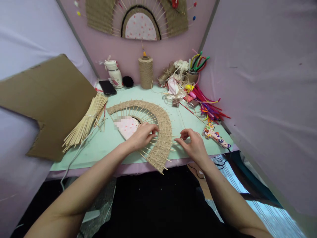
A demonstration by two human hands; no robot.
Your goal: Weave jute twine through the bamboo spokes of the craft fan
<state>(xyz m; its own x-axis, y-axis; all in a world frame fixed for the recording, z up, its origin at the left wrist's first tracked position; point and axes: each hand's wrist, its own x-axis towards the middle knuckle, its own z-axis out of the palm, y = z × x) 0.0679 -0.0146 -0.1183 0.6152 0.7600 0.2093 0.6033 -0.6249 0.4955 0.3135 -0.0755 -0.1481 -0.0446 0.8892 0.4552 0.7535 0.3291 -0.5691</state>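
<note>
A half-round woven fan [164,127] of tan twine on thin sticks lies tilted on the table, its stick ends poking past the outer edge. At its centre is a white half-circle with pink spots [128,127], partly covered by my left hand [143,135]. The fingers of that hand are closed on the sticks at the woven band's inner edge. Just right of the fan's outer edge, my right hand [194,143] pinches a thin strand of twine [182,119], which runs back towards the craft pile. The strand's end between the fingers is hard to see.
A bundle of sticks [85,124] and brown cardboard [49,96] are at left. Behind stand a phone [108,87], bottle [115,74] and twine spool [146,72]. At right are pipe cleaners [210,105] and a patterned glue gun [215,135]. Another fan [141,28] hangs on the wall.
</note>
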